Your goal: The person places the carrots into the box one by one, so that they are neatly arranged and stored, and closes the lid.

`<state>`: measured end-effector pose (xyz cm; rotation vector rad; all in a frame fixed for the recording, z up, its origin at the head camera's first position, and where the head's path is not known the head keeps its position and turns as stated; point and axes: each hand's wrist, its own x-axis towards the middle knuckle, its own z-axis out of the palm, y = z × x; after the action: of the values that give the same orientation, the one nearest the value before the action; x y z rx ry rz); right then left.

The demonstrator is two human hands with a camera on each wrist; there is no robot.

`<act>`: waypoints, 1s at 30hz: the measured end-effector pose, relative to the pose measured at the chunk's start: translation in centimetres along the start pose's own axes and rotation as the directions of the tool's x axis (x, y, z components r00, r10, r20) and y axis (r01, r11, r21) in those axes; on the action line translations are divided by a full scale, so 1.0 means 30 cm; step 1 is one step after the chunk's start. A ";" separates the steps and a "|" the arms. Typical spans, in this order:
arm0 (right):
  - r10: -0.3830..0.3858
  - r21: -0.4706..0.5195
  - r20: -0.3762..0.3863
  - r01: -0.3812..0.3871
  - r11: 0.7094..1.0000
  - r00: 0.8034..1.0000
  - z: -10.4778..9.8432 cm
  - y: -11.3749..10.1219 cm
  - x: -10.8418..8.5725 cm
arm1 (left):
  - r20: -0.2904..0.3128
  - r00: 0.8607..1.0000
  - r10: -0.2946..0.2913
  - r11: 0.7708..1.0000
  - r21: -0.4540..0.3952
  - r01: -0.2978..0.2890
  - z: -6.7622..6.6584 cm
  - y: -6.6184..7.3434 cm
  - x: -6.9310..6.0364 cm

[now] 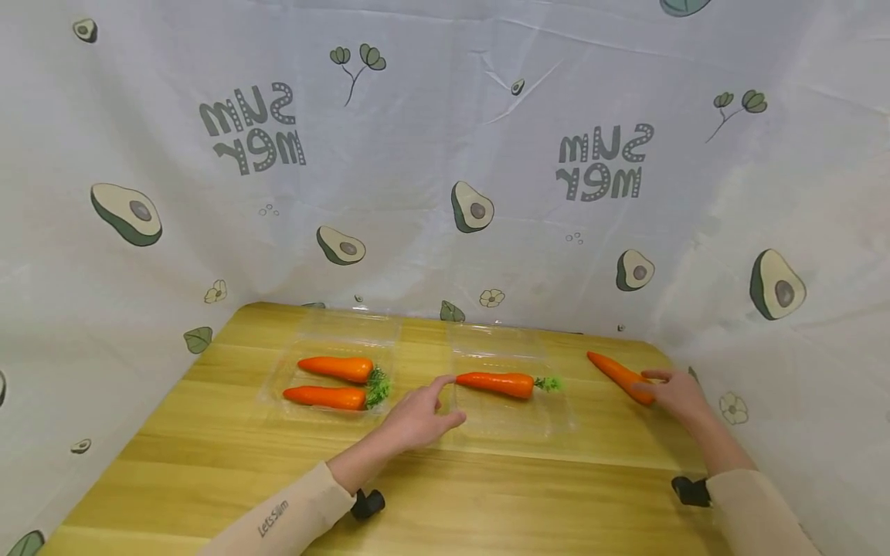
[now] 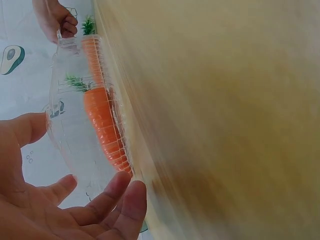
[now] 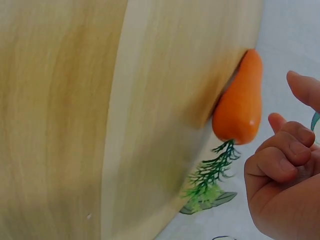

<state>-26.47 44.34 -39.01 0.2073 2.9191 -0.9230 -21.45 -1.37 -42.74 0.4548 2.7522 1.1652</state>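
Note:
My left hand (image 1: 420, 417) is at the left edge of the right-hand clear plastic box (image 1: 507, 421), its fingers spread in the left wrist view. In that box lies one orange carrot (image 1: 497, 383) with a green top; the index fingertip is close to its tip, and contact cannot be told. Over at the right, my right hand (image 1: 677, 394) is by the thick end of a loose carrot (image 1: 615, 373) on the table. The right wrist view shows a gap between this carrot (image 3: 240, 107) and the fingers, several of them loosely curled and one stretched out.
A second clear box (image 1: 278, 386) with its lid folded back stands at the left, holding an upper carrot (image 1: 337, 368) and a lower carrot (image 1: 325, 397). A printed cloth (image 1: 417, 139) hangs behind and beside the wooden table (image 1: 501, 494).

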 end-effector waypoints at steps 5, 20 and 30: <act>0.002 -0.014 -0.003 -0.002 1.000 1.000 0.001 0.027 0.000 | 0.004 1.000 -0.002 1.000 -0.002 0.002 -0.001 0.000 0.000; 0.035 -0.062 -0.040 -0.037 0.997 0.999 -0.007 0.070 0.021 | 0.005 1.000 -0.011 1.000 -0.019 0.012 -0.005 0.007 -0.004; 0.010 -0.134 -0.019 -0.012 0.991 1.000 -0.014 0.081 0.045 | 0.003 1.000 -0.016 1.000 -0.016 0.016 -0.014 0.014 -0.001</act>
<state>-27.43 46.69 -40.20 0.2245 2.9795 -0.7226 -21.42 -1.40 -42.15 0.4320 2.7368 1.1809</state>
